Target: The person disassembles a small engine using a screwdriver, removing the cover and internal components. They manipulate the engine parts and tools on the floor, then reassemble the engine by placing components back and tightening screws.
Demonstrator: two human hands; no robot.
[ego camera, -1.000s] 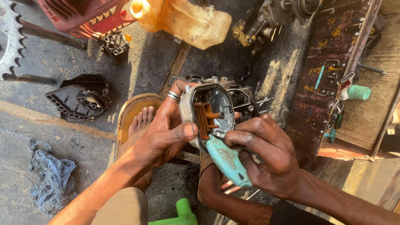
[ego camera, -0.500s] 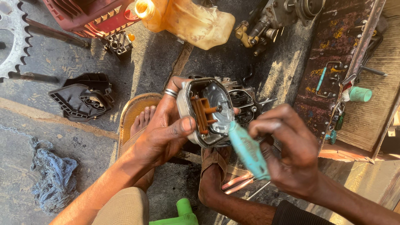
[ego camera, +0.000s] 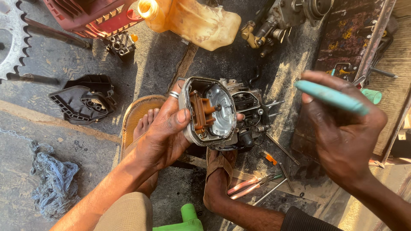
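Note:
My left hand (ego camera: 165,132), a ring on one finger, grips a metal carburetor (ego camera: 222,113) by its open bowl side, thumb on the rim. Inside the opening a brown plastic float (ego camera: 199,112) sits against a shiny round plate. My right hand (ego camera: 342,128) is raised to the right, well apart from the carburetor, and holds a teal-handled tool (ego camera: 332,96) lying across its fingers; the tool's tip is hidden.
Pliers with pink handles (ego camera: 250,185) and thin metal rods lie on the ground below the carburetor, by my sandalled feet. A yellowed plastic tank (ego camera: 192,21), red engine cover (ego camera: 85,15), black plastic housing (ego camera: 83,100), sprocket (ego camera: 10,38) and blue rag (ego camera: 53,184) surround me.
My right hand has pulled the teal-handled tool away from the carburetor opening, up and to the right. The left hand keeps holding the carburetor in place.

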